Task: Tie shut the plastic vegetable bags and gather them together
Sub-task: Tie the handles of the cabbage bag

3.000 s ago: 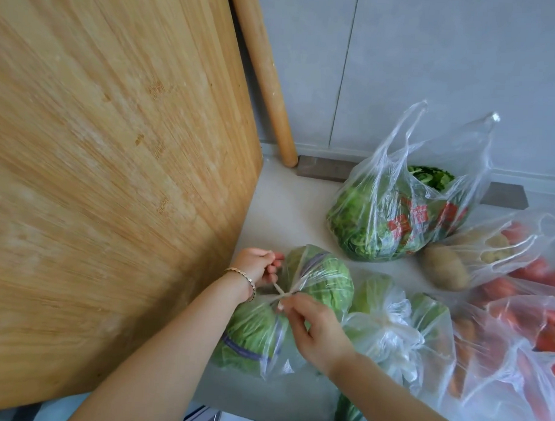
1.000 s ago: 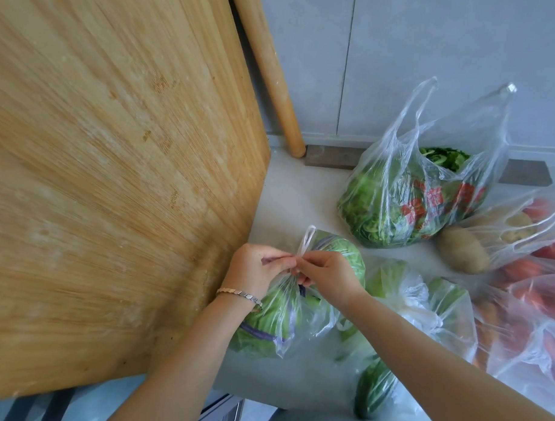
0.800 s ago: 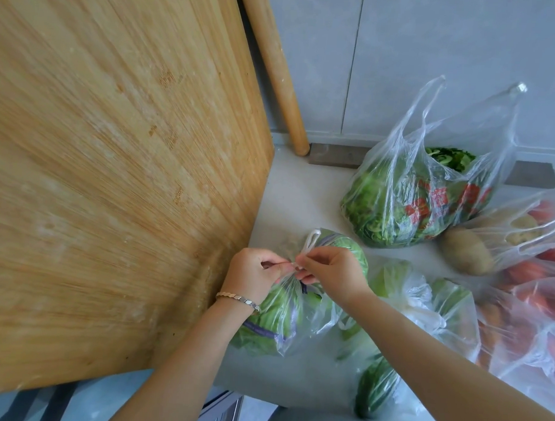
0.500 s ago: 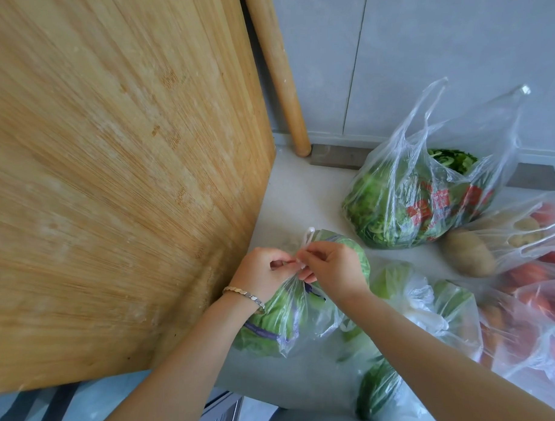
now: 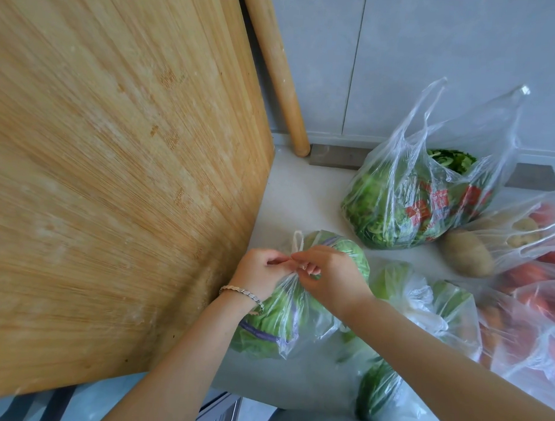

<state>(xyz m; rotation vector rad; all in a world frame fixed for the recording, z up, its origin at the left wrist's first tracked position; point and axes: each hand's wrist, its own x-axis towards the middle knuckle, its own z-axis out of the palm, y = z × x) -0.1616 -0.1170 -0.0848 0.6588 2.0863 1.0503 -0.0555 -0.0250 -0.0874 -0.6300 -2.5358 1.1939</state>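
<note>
Head view looks down on both hands meeting over a cabbage bag point(image 5: 285, 308) that lies on the pale tabletop point(image 5: 305, 195), just beside the upright bamboo cutting board point(image 5: 120, 173). The left hand point(image 5: 260, 271) and right hand point(image 5: 330, 276) each pinch a twisted handle of the bag, fingertips nearly touching, with a small loop of handle point(image 5: 297, 239) standing above them. The knot looks only half formed. If either pinch slackens, the thin slippery film could slide back through and the loop undo; pulling too hard could stretch or tear the handles. Near the right lie a tied greens bag point(image 5: 424, 297), an open leafy-greens bag point(image 5: 411, 202), a potato bag point(image 5: 488, 249) and a carrot bag point(image 5: 533, 320), not yet gathered.
</note>
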